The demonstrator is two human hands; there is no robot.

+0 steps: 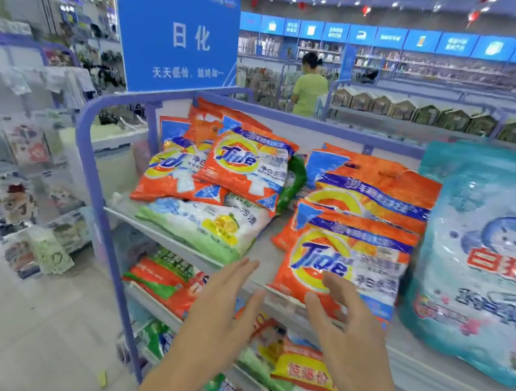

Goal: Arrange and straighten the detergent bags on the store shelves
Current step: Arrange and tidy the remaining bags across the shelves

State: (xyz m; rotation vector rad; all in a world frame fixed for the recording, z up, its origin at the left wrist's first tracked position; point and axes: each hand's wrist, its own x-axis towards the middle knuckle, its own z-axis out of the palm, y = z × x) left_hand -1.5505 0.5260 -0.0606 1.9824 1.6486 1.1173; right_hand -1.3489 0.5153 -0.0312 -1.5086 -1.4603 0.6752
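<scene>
Orange Tide detergent bags lie in two untidy piles on the top shelf [262,255]. The left pile [244,167] rests askew on a green-and-white lemon bag [210,225]. The right pile has a front Tide bag [350,260] leaning toward me, with larger orange bags [378,191] behind it. My left hand [222,305] hovers open before the shelf edge, fingers straight, holding nothing. My right hand [339,317] is spread open just in front of the front Tide bag's lower edge; whether it touches the bag is unclear.
A big teal detergent bag [483,264] stands at the right of the shelf. Lower shelves [169,311] hold more orange and green bags. A blue sign [180,27] rises behind the purple shelf frame [91,153]. A person in green [310,90] stands far off. Aisle floor lies to the left.
</scene>
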